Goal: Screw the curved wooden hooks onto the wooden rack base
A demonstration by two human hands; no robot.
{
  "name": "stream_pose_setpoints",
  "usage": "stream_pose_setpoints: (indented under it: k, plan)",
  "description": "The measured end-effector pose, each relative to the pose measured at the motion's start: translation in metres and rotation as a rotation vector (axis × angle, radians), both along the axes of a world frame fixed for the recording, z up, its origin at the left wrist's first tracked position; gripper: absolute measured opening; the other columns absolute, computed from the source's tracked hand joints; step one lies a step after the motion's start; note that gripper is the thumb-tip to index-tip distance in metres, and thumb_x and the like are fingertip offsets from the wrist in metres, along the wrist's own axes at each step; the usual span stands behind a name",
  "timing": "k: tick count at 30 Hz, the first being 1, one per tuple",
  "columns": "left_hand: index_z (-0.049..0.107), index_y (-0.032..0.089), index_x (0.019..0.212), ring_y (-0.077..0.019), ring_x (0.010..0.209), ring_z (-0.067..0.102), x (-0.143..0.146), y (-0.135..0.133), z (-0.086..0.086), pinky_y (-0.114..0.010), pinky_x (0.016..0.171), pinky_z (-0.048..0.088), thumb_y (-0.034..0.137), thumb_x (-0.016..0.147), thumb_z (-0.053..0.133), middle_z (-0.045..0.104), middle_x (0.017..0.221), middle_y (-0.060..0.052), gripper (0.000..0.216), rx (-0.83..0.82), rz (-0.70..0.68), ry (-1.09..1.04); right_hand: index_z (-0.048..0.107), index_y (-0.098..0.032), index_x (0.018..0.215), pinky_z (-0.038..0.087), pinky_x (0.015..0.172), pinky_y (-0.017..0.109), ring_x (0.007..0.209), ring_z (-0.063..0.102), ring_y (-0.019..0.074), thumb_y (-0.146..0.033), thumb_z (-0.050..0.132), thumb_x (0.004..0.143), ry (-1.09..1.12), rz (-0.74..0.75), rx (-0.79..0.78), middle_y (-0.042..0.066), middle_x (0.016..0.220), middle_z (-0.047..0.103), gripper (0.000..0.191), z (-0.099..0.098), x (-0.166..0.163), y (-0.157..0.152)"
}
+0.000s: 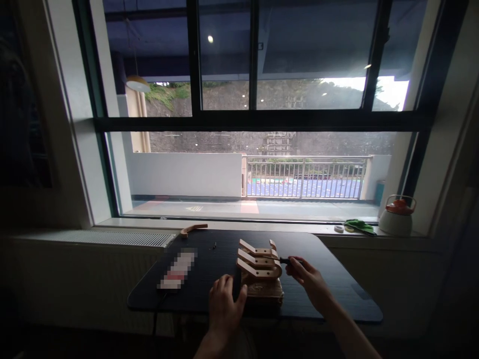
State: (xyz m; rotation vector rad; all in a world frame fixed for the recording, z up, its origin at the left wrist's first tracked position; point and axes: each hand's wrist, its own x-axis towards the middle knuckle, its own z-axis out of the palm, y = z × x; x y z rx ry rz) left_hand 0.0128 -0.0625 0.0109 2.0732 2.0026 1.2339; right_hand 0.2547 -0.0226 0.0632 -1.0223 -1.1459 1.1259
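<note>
Three bent wooden hooks (258, 263), with paired holes in their flat parts, lie side by side on a rough wooden block (266, 290). My right hand (304, 275) is closed around the dark handle of a screwdriver (285, 261). Its shaft points left toward the middle hook; I cannot tell whether the tip sits in a hole. At the block's left side is my left hand (225, 303), thumb spread from the fingers, close to or touching the block. A further curved wooden piece (193, 229) lies at the table's far left edge.
On the dark table (329, 294), small dark screws (214, 245) lie left of the hooks, and a pixelated item (177, 269) is farther left. The windowsill holds a white kettle (395, 222), a green cloth (359, 227) and tape rolls (339, 229). A radiator (127, 238) stands at left.
</note>
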Motion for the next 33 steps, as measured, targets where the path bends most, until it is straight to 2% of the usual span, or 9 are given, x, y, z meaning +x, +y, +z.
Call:
stream_pose_setpoints:
  k: [3,6,11,14,17,22,24,28,33]
  plan:
    - [0.067,0.013,0.092,-0.0309,0.103,0.053,0.005,0.014,0.0,-0.042,0.09,0.036,0.057,0.08,0.039,0.062,0.104,-0.016,0.053,-0.206,-0.046,-0.059,0.062,-0.018,0.094,0.047,0.074,0.031,0.081,0.063,0.0195,-0.053,0.072,0.058,0.245,-0.003,-0.094,0.004,0.077,0.068,0.051,-0.027,-0.019,-0.001]
    - [0.066,0.012,0.086,-0.034,0.101,0.054,0.012,0.026,0.001,-0.043,0.089,0.036,0.058,0.073,0.049,0.064,0.099,-0.018,0.051,-0.237,-0.074,-0.146,0.063,-0.018,0.09,0.047,0.073,0.029,0.075,0.063,0.0183,-0.05,0.075,0.056,0.318,-0.028,-0.074,0.002,0.073,0.067,0.048,-0.036,-0.038,-0.002]
    - [0.054,0.014,0.108,-0.0264,0.095,0.06,0.016,0.051,0.014,-0.034,0.084,0.043,0.043,0.067,0.065,0.065,0.1,-0.013,0.052,-0.252,-0.321,-0.766,0.065,-0.018,0.084,0.047,0.063,0.025,0.069,0.062,0.0177,-0.053,0.075,0.053,0.306,-0.078,-0.083,0.001,0.068,0.066,0.049,-0.042,-0.062,-0.01]
    - [0.047,0.015,0.114,-0.023,0.09,0.062,0.025,0.068,0.016,-0.031,0.08,0.047,0.029,0.057,0.076,0.065,0.099,-0.01,0.066,-0.163,-0.311,-1.058,0.066,-0.017,0.084,0.048,0.063,0.027,0.069,0.063,0.0191,-0.055,0.076,0.05,0.298,-0.025,-0.116,0.002,0.069,0.066,0.052,-0.045,-0.071,-0.02]
    - [0.047,0.014,0.109,-0.0211,0.079,0.064,0.033,0.08,0.006,-0.032,0.072,0.05,0.021,0.053,0.08,0.065,0.089,-0.009,0.065,-0.216,-0.207,-1.262,0.068,-0.016,0.084,0.049,0.072,0.03,0.079,0.064,0.0222,-0.052,0.079,0.047,0.29,0.101,-0.141,0.005,0.078,0.068,0.052,-0.042,-0.065,-0.026]
    - [0.049,0.019,0.102,-0.019,0.076,0.065,0.02,0.085,-0.007,-0.032,0.069,0.052,0.026,0.063,0.075,0.066,0.086,-0.004,0.047,-0.195,-0.285,-1.561,0.068,-0.018,0.093,0.048,0.078,0.03,0.078,0.064,0.0196,-0.05,0.077,0.052,0.235,0.143,-0.181,0.005,0.08,0.069,0.054,-0.041,-0.03,-0.016]
    - [0.048,0.023,0.106,-0.0193,0.082,0.065,0.009,0.083,-0.004,-0.032,0.07,0.051,0.031,0.067,0.071,0.065,0.093,-0.004,0.046,-0.214,-0.409,-1.624,0.067,-0.019,0.098,0.048,0.078,0.031,0.078,0.063,0.0192,-0.049,0.077,0.053,0.213,0.163,-0.186,0.006,0.084,0.069,0.056,-0.041,-0.022,-0.009]
    - [0.052,0.019,0.106,-0.0234,0.089,0.064,-0.005,0.076,0.004,-0.031,0.069,0.051,0.036,0.069,0.069,0.065,0.101,-0.009,0.044,-0.458,-0.68,-1.494,0.069,-0.017,0.095,0.049,0.068,0.031,0.072,0.063,0.0196,-0.049,0.075,0.054,0.136,0.114,-0.142,0.008,0.082,0.069,0.052,-0.039,-0.028,-0.003]
    - [0.053,0.018,0.102,-0.0242,0.087,0.064,-0.003,0.079,-0.008,-0.034,0.071,0.051,0.031,0.063,0.075,0.067,0.095,-0.007,0.046,-0.383,-0.699,-1.501,0.07,-0.015,0.093,0.048,0.057,0.029,0.063,0.06,0.0197,-0.052,0.069,0.058,-0.09,0.057,0.002,0.006,0.07,0.067,0.051,-0.046,-0.034,-0.014]
